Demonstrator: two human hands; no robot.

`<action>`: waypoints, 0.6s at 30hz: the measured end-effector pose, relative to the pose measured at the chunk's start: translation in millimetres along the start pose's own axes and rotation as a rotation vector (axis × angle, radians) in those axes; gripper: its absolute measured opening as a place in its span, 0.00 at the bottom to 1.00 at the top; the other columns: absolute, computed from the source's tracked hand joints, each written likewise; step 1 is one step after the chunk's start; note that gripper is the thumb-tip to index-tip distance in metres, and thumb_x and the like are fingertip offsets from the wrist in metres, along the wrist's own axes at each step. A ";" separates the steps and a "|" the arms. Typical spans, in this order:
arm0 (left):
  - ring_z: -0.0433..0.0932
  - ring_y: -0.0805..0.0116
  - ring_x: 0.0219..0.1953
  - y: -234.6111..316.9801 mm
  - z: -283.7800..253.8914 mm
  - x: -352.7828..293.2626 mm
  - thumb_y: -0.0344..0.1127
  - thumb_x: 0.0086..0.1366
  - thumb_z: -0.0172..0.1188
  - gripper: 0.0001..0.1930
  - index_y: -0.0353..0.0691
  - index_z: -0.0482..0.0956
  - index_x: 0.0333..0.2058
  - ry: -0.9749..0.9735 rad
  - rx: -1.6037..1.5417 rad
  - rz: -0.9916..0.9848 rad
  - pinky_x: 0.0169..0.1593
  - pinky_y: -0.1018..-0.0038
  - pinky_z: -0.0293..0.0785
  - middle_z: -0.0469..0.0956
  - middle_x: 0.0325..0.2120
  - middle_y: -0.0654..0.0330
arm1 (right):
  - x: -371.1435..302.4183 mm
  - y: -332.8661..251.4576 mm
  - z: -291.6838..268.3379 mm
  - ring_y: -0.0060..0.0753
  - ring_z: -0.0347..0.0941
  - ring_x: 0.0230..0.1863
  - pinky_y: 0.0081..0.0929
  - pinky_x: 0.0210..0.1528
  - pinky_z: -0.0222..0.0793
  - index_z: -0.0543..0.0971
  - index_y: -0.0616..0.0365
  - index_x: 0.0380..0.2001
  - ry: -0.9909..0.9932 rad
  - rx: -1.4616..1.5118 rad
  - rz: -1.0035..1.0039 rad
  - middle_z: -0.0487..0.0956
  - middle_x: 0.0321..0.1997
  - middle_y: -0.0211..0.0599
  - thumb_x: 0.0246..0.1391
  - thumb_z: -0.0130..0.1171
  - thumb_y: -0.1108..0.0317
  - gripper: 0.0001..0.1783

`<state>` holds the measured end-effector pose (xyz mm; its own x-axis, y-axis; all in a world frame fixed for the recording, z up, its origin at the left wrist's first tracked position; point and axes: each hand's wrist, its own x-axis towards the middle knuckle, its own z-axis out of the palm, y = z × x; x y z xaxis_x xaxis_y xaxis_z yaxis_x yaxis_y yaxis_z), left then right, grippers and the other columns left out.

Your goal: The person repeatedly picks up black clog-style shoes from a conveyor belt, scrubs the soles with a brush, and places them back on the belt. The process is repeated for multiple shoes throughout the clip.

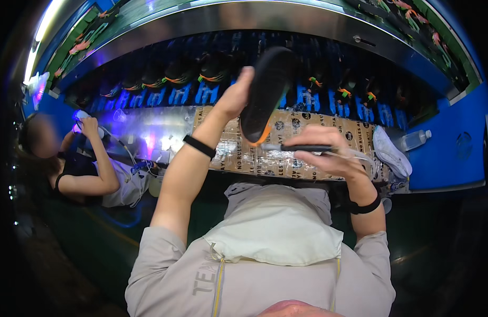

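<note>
My left hand (235,98) is closed around the side of a dark shoe (267,87), raised above the bench with its long flat underside turned toward me. An orange edge shows at the shoe's lower end. In my right hand (328,150) is a slim black-handled tool (307,148), like a brush or pen, gripped between thumb and fingers. A clear thin tube trails from its back end. The tool's pale tip points left and lies close to the orange end of the shoe; whether it touches, I cannot tell. Part of the shoe's left side hides behind my fingers.
Several dark shoes with orange trim (212,74) sit on blue supports in a row behind the bench. Brown printed covering (233,150) lies over the bench top. A white cloth item (390,153) and a clear bottle (414,140) lie at right. A co-worker (88,182) works at left.
</note>
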<state>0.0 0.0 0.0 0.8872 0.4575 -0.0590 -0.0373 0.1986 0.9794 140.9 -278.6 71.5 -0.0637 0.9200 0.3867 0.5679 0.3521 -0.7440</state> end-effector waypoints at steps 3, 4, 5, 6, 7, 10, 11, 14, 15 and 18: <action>0.69 0.53 0.74 -29.6 -19.0 -48.1 0.74 0.79 0.34 0.43 0.46 0.65 0.76 -0.075 -0.735 0.123 0.77 0.43 0.61 0.69 0.73 0.51 | -25.9 8.9 4.4 0.24 0.80 0.35 0.25 0.39 0.75 0.89 0.62 0.46 0.292 0.177 0.235 0.88 0.37 0.35 0.57 0.69 0.76 0.13; 0.66 0.45 0.76 -50.0 -34.9 -63.7 0.79 0.75 0.36 0.47 0.50 0.64 0.77 -0.077 -0.642 0.079 0.75 0.33 0.59 0.67 0.75 0.50 | -34.5 17.4 8.0 0.22 0.81 0.36 0.24 0.41 0.76 0.89 0.62 0.46 0.380 0.248 0.315 0.88 0.37 0.35 0.58 0.68 0.76 0.13; 0.67 0.35 0.73 -62.6 -42.0 -81.7 0.83 0.72 0.33 0.53 0.44 0.61 0.78 -0.175 -0.686 -0.051 0.71 0.30 0.64 0.66 0.74 0.41 | -42.2 28.5 12.3 0.21 0.81 0.37 0.24 0.42 0.77 0.88 0.62 0.46 0.468 0.323 0.390 0.88 0.38 0.34 0.59 0.67 0.77 0.12; 0.68 0.25 0.71 -76.2 -49.4 -98.5 0.87 0.69 0.30 0.60 0.38 0.58 0.78 -0.269 -0.723 -0.189 0.67 0.27 0.69 0.65 0.73 0.32 | -49.8 39.9 14.7 0.18 0.79 0.39 0.21 0.44 0.75 0.88 0.63 0.47 0.516 0.332 0.381 0.88 0.39 0.31 0.62 0.67 0.76 0.11; 0.71 0.21 0.68 -89.3 -45.5 -114.4 0.88 0.68 0.25 0.62 0.35 0.54 0.79 -0.255 -0.720 -0.274 0.65 0.27 0.73 0.65 0.71 0.26 | -56.1 48.1 21.1 0.18 0.79 0.40 0.20 0.45 0.75 0.87 0.63 0.47 0.543 0.358 0.401 0.87 0.40 0.31 0.62 0.67 0.76 0.11; 0.69 0.18 0.69 -136.3 -32.0 -141.5 0.85 0.71 0.24 0.59 0.35 0.53 0.79 -0.347 -1.139 -0.419 0.64 0.28 0.74 0.62 0.70 0.20 | -63.2 62.3 38.1 0.16 0.76 0.41 0.17 0.45 0.71 0.87 0.63 0.48 0.581 0.463 0.462 0.85 0.41 0.26 0.64 0.68 0.74 0.11; 0.68 0.17 0.68 -146.7 -18.3 -145.9 0.84 0.71 0.25 0.59 0.35 0.52 0.79 -0.292 -1.275 -0.465 0.63 0.27 0.74 0.60 0.70 0.18 | -62.7 65.6 43.4 0.15 0.75 0.40 0.17 0.44 0.70 0.87 0.63 0.48 0.574 0.489 0.493 0.85 0.40 0.25 0.64 0.68 0.74 0.11; 0.73 0.25 0.67 -155.4 19.7 -145.4 0.70 0.78 0.33 0.47 0.34 0.58 0.78 -0.171 -1.246 -0.330 0.64 0.29 0.75 0.68 0.68 0.26 | -54.3 70.7 58.9 0.12 0.71 0.36 0.17 0.38 0.65 0.87 0.62 0.46 0.570 0.541 0.535 0.81 0.36 0.21 0.64 0.68 0.73 0.09; 0.73 0.27 0.67 -157.0 27.6 -139.6 0.68 0.78 0.34 0.45 0.34 0.59 0.77 -0.156 -1.239 -0.310 0.65 0.29 0.74 0.69 0.68 0.27 | -48.3 70.3 61.1 0.12 0.71 0.36 0.17 0.38 0.66 0.87 0.62 0.46 0.556 0.512 0.533 0.81 0.35 0.21 0.64 0.68 0.73 0.09; 0.74 0.31 0.67 -148.6 57.0 -122.8 0.61 0.78 0.36 0.39 0.34 0.67 0.73 -0.127 -1.174 -0.224 0.68 0.31 0.71 0.72 0.67 0.32 | -26.0 69.5 64.4 0.15 0.74 0.33 0.20 0.37 0.69 0.88 0.60 0.45 0.571 0.403 0.532 0.83 0.32 0.25 0.62 0.68 0.71 0.09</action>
<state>-77.2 -135.1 -127.2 0.9639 0.2369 -0.1213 -0.2145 0.9613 0.1728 129.2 -266.9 -25.4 0.6086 0.7906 0.0673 0.0654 0.0346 -0.9973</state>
